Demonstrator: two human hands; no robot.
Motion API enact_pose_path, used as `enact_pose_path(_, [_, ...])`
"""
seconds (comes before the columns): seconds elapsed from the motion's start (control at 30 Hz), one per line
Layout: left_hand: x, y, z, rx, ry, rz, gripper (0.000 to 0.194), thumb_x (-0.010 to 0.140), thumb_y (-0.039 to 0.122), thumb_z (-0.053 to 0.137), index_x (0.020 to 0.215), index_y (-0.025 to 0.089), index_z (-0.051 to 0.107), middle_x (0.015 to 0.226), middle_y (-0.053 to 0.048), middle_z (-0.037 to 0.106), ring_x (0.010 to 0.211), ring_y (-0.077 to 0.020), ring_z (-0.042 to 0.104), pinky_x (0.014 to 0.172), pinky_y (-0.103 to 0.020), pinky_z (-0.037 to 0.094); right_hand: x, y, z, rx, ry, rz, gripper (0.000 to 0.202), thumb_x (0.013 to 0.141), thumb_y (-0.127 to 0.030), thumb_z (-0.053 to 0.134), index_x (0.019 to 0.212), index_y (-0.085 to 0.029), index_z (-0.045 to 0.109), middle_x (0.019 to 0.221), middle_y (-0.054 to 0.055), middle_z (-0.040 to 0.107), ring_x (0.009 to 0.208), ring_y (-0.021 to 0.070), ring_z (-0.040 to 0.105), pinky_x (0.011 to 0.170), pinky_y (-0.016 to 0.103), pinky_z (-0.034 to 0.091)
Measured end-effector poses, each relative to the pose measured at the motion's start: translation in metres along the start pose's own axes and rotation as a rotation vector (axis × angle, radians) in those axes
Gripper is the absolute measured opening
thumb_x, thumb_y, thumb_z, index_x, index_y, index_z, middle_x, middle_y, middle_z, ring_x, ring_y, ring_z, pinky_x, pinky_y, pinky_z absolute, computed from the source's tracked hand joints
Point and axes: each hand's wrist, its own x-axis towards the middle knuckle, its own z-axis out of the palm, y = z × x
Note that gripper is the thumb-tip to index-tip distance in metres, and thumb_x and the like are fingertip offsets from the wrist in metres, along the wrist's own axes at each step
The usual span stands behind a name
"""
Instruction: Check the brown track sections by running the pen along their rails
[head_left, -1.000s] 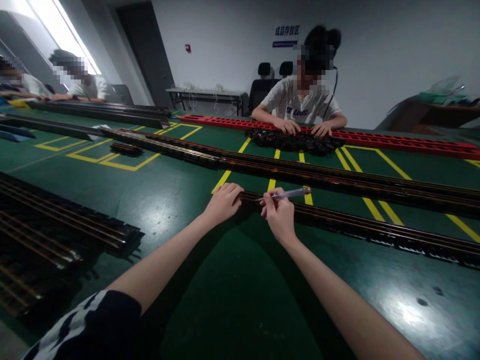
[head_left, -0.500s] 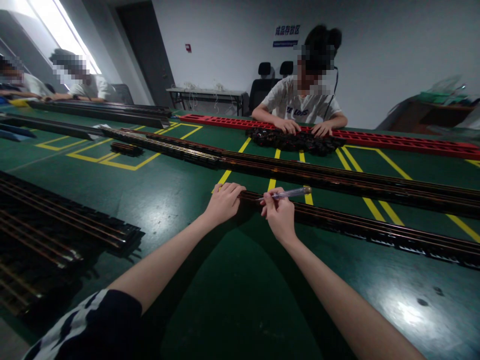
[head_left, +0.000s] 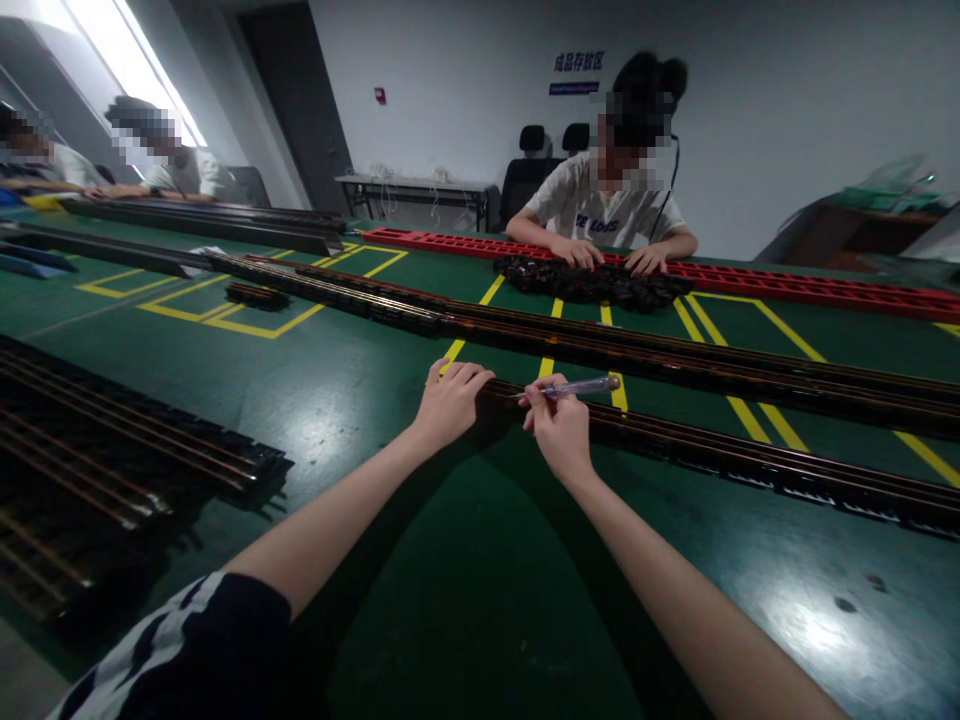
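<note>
- Nearest, a dark sleeve with white stripes (head_left: 202, 630) covers the person's left upper arm, above the green surface (head_left: 465, 620).
- At the left, a black stack (head_left: 187, 425) of long pieces lies on the surface, coppery lines running along it, well apart from both hands.
- The right hand (head_left: 559, 425) has its fingers closed around a screwdriver (head_left: 583, 387) with a clear purplish handle; the handle tilts up to the right, and the thin shaft points left, down at the strip.
- The strip (head_left: 720, 452), long, dark and narrow, lies flat on the surface under both hands, stretching away to the right edge of view.
- Just left of the screwdriver's tip, the left hand (head_left: 451, 403) rests on the strip's left end, fingers together and bent over it; I cannot tell whether they grip it underneath.
- Beyond, yellow tape (head_left: 774, 425) marks the surface, and more long strips (head_left: 637, 355) cross it; a short bundle (head_left: 257, 296) lies near them at the left.
- Farther off, a co-worker in a white shirt (head_left: 600, 215) has both hands on a heap of dark parts (head_left: 592, 285), beside a red rack (head_left: 810, 283).
- Behind stand a side table (head_left: 420, 183) and a door (head_left: 296, 90).
</note>
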Motion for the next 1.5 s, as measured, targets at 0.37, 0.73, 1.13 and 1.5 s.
enact_pose_path(0.37, [-0.0029, -0.0056, 0.0075, 0.053, 0.11, -0.091, 0.04, 0.083, 0.004, 0.041, 0.109, 0.024, 0.062, 0.113, -0.006, 0.067, 0.11, -0.0267, 0.056, 0.103, -0.051, 0.031, 0.0004, 0.0032, 0.0005, -0.01, -0.005, -0.007, 0.024, 0.09, -0.042, 0.05, 0.079, -0.021, 0.049, 0.067, 0.001, 0.065, 0.043, 0.0109, 0.055, 0.042, 0.023, 0.043])
enact_pose_path(0.73, [-0.0019, -0.0053, 0.002, -0.064, 0.064, -0.061, 0.044, 0.079, 0.001, 0.038, 0.111, 0.022, 0.061, 0.113, -0.007, 0.067, 0.112, -0.023, 0.056, 0.107, -0.047, 0.029, 0.0001, 0.003, 0.0004, 0.014, 0.02, 0.036, 0.025, 0.089, -0.043, 0.05, 0.077, -0.021, 0.05, 0.063, -0.001, 0.063, 0.042, 0.0107, 0.054, 0.042, 0.023, 0.042])
enact_pose_path(1.13, [-0.0002, -0.0042, -0.0002, -0.139, -0.027, 0.025, 0.037, 0.084, 0.022, 0.047, 0.119, 0.02, 0.057, 0.122, -0.009, 0.064, 0.118, -0.0238, 0.054, 0.106, -0.044, 0.03, 0.0001, 0.0018, -0.0003, -0.024, 0.012, 0.028, 0.023, 0.089, -0.041, 0.049, 0.078, -0.02, 0.05, 0.064, 0.0, 0.063, 0.043, 0.0122, 0.056, 0.045, 0.025, 0.044])
enact_pose_path(1.5, [-0.0007, -0.0051, 0.0025, -0.105, -0.021, 0.031, 0.033, 0.088, 0.026, 0.047, 0.118, 0.018, 0.056, 0.119, -0.009, 0.065, 0.115, -0.025, 0.056, 0.101, -0.044, 0.032, 0.0001, 0.0014, -0.0008, -0.027, 0.007, 0.033, 0.023, 0.089, -0.041, 0.049, 0.077, -0.021, 0.05, 0.065, 0.001, 0.063, 0.044, 0.0124, 0.056, 0.046, 0.025, 0.044])
